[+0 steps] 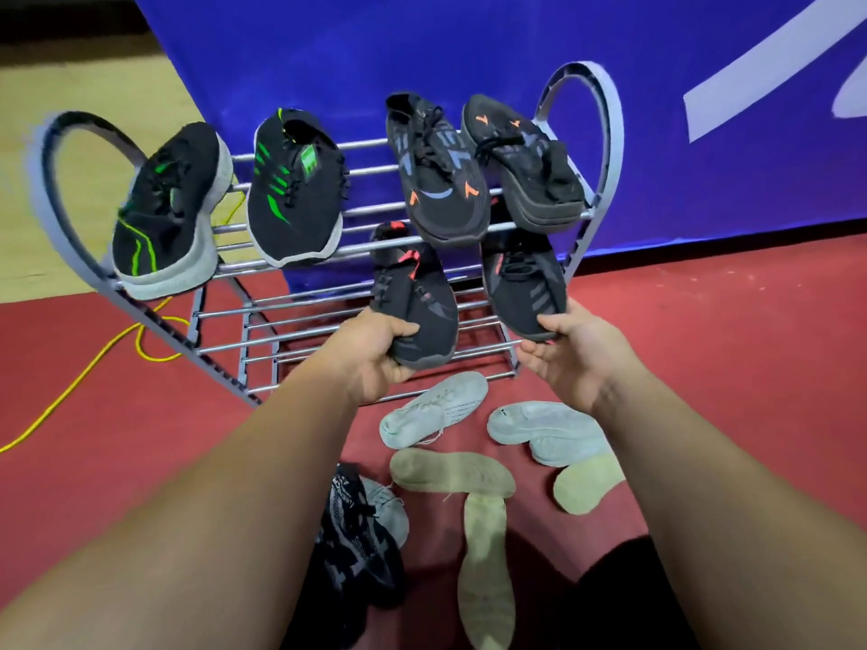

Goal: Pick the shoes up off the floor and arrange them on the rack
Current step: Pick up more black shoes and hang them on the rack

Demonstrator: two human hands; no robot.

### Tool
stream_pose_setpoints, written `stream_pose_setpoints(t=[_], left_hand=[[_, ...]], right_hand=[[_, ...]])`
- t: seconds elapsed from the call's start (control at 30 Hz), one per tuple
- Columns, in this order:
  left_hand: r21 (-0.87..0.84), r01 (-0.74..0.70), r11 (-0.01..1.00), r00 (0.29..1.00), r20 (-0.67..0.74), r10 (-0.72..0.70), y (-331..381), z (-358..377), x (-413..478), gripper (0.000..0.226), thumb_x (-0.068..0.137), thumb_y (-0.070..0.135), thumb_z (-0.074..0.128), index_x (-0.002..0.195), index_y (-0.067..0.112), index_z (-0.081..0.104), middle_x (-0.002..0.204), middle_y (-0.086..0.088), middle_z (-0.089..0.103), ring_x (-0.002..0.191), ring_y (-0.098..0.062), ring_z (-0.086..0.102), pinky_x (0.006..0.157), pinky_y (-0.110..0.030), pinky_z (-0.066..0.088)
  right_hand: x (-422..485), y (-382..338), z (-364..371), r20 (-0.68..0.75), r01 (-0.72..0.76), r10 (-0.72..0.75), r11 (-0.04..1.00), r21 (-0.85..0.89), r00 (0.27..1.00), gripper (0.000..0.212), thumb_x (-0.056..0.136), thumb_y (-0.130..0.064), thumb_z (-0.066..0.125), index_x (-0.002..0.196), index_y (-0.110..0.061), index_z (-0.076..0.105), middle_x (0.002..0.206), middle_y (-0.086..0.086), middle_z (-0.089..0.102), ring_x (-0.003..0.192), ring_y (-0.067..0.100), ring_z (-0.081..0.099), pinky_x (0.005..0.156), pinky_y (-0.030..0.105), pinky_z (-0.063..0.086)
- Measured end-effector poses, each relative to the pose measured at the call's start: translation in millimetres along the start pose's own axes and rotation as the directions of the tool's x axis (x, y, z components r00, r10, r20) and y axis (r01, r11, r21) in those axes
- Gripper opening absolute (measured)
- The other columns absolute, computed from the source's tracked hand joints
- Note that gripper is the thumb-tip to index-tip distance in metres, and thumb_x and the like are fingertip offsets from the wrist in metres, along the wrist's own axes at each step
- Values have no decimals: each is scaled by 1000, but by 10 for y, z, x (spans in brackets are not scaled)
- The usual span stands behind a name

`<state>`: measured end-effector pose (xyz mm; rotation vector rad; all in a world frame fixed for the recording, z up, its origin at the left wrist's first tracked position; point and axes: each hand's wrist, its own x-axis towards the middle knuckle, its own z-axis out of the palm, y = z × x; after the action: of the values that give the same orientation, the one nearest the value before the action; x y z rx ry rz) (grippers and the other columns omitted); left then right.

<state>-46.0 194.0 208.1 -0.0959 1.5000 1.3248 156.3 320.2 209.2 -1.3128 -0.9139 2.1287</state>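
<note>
Hands at lower shelf of rack (610,133): my L hand (375,354) grips toe of left black/pink shoe (413,293), thumb on top; R hand (570,354) pinches toe of right shoe (523,279). Heels hidden under top-shelf shoes (441,180). Patterned floor shoe (356,555) partly behind my L forearm.

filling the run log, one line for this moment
left hand: grips black shoe | right hand: grips matching shoe | both at lower tier | top tier: four shoes
</note>
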Motion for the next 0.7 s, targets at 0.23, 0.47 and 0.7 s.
stream_pose_setpoints(t=[0.23,0.47,0.7], left_hand=[[-77,-29,997,998,60,33,8,274,396,43,95,-6,54,132,14,57,118,-18,74,105,-40,72,72,-49,63],[-28,-57,998,996,68,59,-73,480,556,38,94,-6,58,118,23,58,115,-10,75,98,-31,73,74,-46,62],[-118,-194,974,979,39,200,-158,663,561,66,87,-2,73,140,24,43,116,-13,73,94,-31,76,71,-46,62]], right_hand=[[440,29,-92,-1,-24,25,996,82,1000,44,99,-5,51,132,-30,65,90,5,66,71,21,57,75,35,58],[685,245,-229,-164,-173,156,981,-93,974,19,97,-22,69,115,-14,65,82,3,67,60,13,62,62,31,60],[615,201,-175,-69,-240,232,958,-154,970,25,104,-31,58,117,-10,61,83,7,68,60,17,66,56,33,59]])
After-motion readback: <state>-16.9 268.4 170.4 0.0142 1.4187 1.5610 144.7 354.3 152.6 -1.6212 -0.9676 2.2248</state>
